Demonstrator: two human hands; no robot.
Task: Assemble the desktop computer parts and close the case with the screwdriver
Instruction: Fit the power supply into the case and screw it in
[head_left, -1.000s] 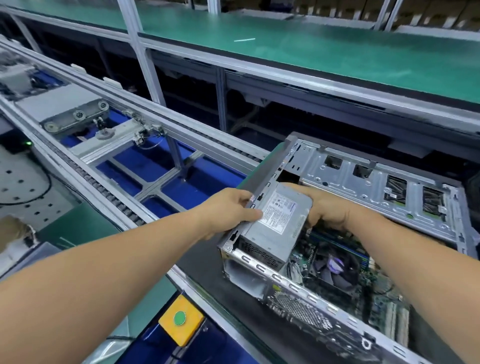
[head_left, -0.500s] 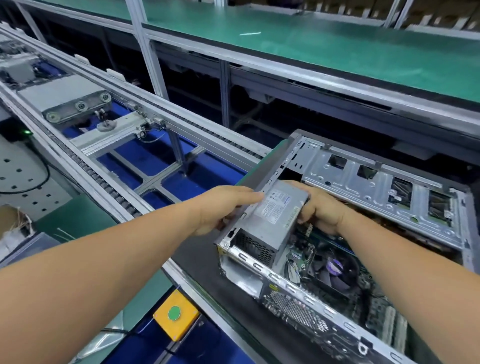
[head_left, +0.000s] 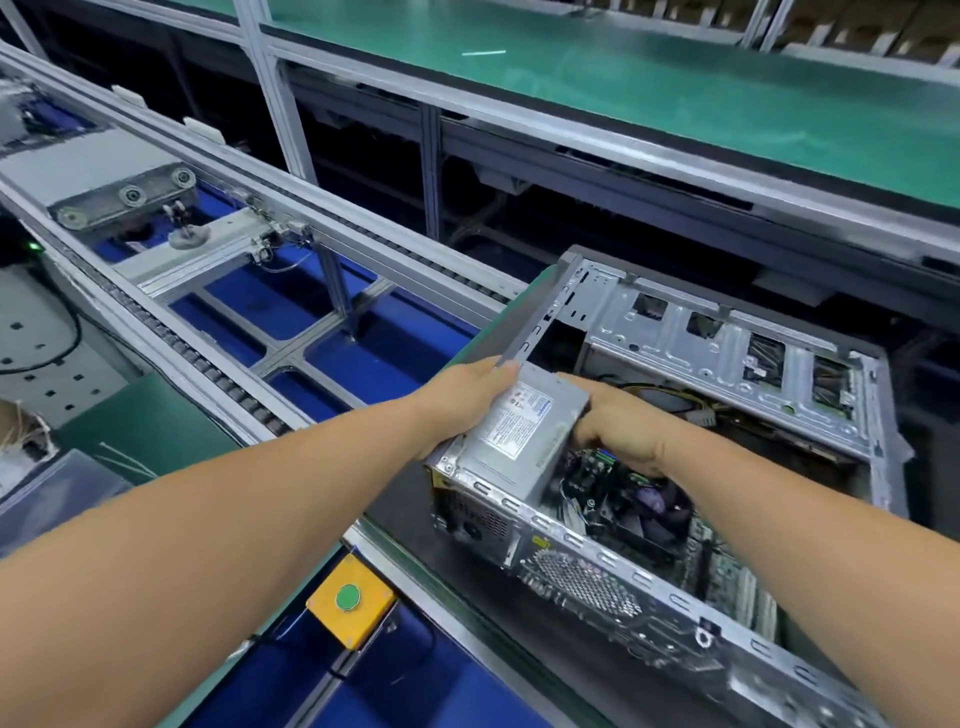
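An open desktop computer case (head_left: 727, 353) lies on its side on a dark mat, its motherboard (head_left: 649, 514) with cooler fan showing inside. A grey power supply unit (head_left: 519, 441) with a white label sits in the case's near-left corner. My left hand (head_left: 467, 400) grips its left edge, fingers laid over the top by the case wall. My right hand (head_left: 618, 431) holds its right side, fingers curled down into the case. No screwdriver is in view.
A roller conveyor rail (head_left: 218, 374) runs along the left over blue floor panels. A yellow box with a green button (head_left: 350, 600) sits below the bench edge. A green-topped bench (head_left: 623, 93) stretches across the back. Yellow cables (head_left: 691, 405) lie inside the case.
The power supply has sunk lower into the case corner, with both hands still on it. The view has shifted slightly, and cables behind my right hand now show.
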